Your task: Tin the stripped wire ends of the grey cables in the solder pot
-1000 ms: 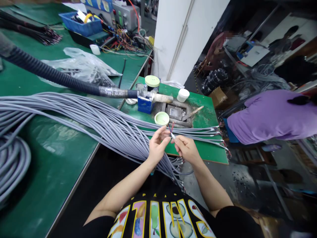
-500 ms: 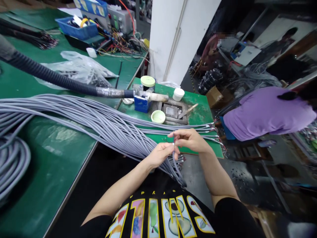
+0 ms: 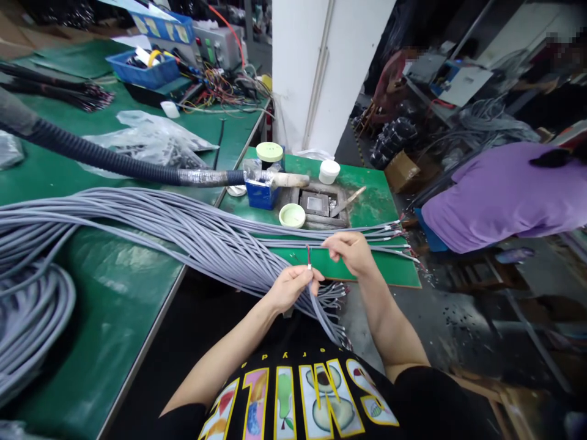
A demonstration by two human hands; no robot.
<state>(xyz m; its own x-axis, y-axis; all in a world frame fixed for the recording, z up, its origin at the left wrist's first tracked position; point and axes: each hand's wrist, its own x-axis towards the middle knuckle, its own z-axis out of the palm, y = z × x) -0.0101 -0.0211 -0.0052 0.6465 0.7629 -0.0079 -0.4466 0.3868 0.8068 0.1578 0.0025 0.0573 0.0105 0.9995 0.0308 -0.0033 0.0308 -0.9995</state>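
My left hand [image 3: 291, 288] pinches a grey cable [image 3: 315, 300] just below its stripped end. Thin dark and reddish wires [image 3: 309, 253] point upward out of a white band there. To the right, apart from those wires, my right hand [image 3: 351, 252] has its fingers curled together; whether anything small is in them cannot be seen. A large bundle of grey cables [image 3: 197, 235] runs across from the left and passes under my left hand. Several stripped cable ends [image 3: 337, 296] hang beside my left hand.
Cables with white-banded ends lie along the green board [image 3: 376, 198]. Behind them are a solder pot [image 3: 314, 204] with a flat stick [image 3: 351, 200], a pale green dish [image 3: 292, 215], a white tub [image 3: 329, 172] and a black hose [image 3: 137, 165]. A co-worker in a purple shirt [image 3: 509, 189] is at right.
My right hand has moved away from the wire end and its fingers have curled in. My left hand has shifted slightly left with the cable, whose wires now show plainly.
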